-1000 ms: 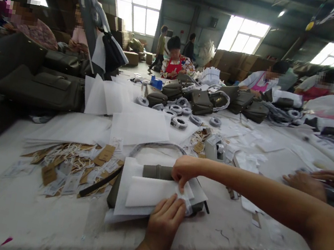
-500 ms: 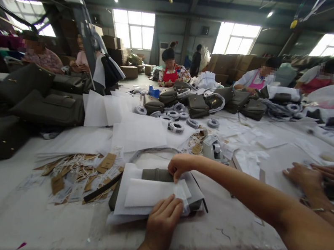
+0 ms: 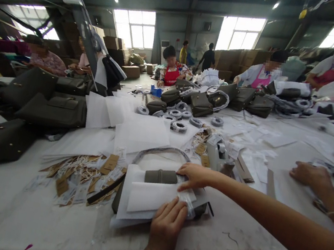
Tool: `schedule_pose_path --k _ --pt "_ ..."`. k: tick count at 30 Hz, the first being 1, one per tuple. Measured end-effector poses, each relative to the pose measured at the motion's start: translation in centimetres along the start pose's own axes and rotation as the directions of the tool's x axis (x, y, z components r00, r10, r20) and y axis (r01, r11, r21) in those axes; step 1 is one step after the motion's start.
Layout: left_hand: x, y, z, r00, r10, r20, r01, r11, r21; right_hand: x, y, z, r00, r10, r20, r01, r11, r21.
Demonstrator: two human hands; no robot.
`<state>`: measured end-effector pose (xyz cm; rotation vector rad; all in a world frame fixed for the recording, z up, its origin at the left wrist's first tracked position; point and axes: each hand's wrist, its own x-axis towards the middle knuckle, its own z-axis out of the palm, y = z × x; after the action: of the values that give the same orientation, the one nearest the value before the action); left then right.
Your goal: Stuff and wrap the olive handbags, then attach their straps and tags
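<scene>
A dark olive handbag lies on the table, largely covered by a white foam sheet. Its plastic-wrapped handle arches at the far side. A short olive leather flap shows above the sheet. My left hand rests with its fingers laid flat on the sheet's right end, by a clear plastic piece. At the flap's right end is my right hand, thumb and fingers apart, touching the bag's covering. A dark strap sticks out to the left.
Paper tags with strings are heaped on the left, below stacked foam sheets. More olive bags pile up at far left. A tape dispenser stands behind my right arm. A co-worker's hand works at right; other people sit across.
My right hand has opened from a closed, bent-finger grip and now spreads over the flap's right end. My left hand stays on the sheet. The co-worker's hands at right have shifted.
</scene>
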<state>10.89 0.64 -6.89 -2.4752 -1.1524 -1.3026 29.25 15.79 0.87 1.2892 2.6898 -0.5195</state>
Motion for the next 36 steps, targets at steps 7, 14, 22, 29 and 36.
schedule_pose_path --k 7,14,22,29,36 --pt "-0.5 -0.2 0.3 0.999 -0.029 0.039 0.029 1.000 0.000 2.1 1.0 0.5 0.982 0.061 0.178 -0.089 0.984 0.152" --pt "-0.5 -0.3 0.3 0.999 -0.023 0.044 0.023 1.000 -0.005 2.9 1.7 1.1 0.992 0.022 0.121 -0.053 0.965 0.257" --pt "-0.2 -0.5 -0.4 0.996 0.017 0.090 -0.014 0.999 -0.041 -4.0 -3.8 2.8 0.896 0.163 -0.413 -0.052 0.962 0.267" --pt "2.2 -1.2 -5.3 0.944 0.042 0.327 0.022 0.982 -0.189 -10.6 -6.7 9.6 0.850 -0.092 -0.519 0.035 0.992 -0.118" --pt "1.6 -5.0 -9.7 0.872 0.068 0.484 -0.230 0.931 0.284 -10.6 -2.9 8.9 0.779 -0.011 -0.627 -0.172 0.958 -0.230"
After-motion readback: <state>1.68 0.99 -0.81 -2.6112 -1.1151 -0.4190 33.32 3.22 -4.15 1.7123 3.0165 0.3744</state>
